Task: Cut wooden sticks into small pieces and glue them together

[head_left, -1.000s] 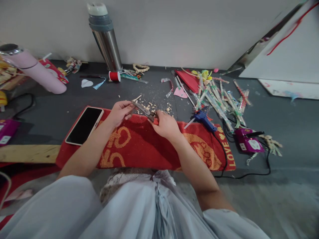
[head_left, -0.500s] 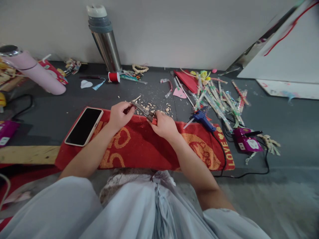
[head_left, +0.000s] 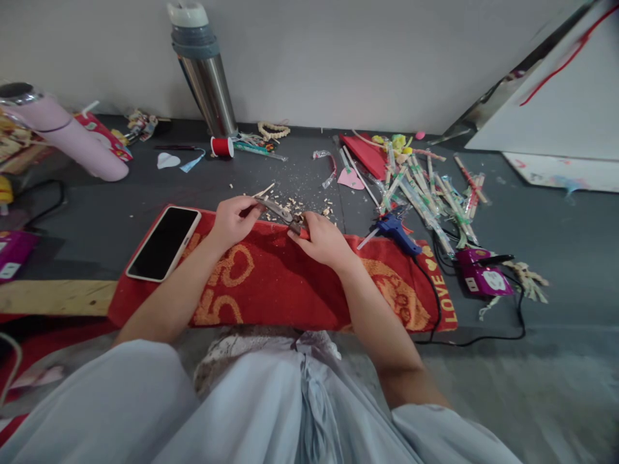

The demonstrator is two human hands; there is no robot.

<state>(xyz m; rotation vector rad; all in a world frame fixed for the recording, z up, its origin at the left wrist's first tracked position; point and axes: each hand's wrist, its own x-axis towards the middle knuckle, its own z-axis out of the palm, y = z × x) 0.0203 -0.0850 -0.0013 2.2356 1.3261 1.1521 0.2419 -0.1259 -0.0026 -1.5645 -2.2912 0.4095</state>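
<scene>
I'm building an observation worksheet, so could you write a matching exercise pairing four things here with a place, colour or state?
1. Phone
2. Glue gun
3. Thread spool
4. Right hand

A. Beside the steel flask's base
B. Closed around a red-handled tool
C. On the red towel's left end
D. Blue

Pairs: 1-C; 2-D; 3-A; 4-B

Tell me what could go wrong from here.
Fingers of the left hand sit close to the cutter held in the right hand, so a slip might nip them.
The glue gun rests at the edge of the red towel; if hot, which I cannot tell, it could scorch the cloth.
Its black cord crosses the towel and might get snagged.
</scene>
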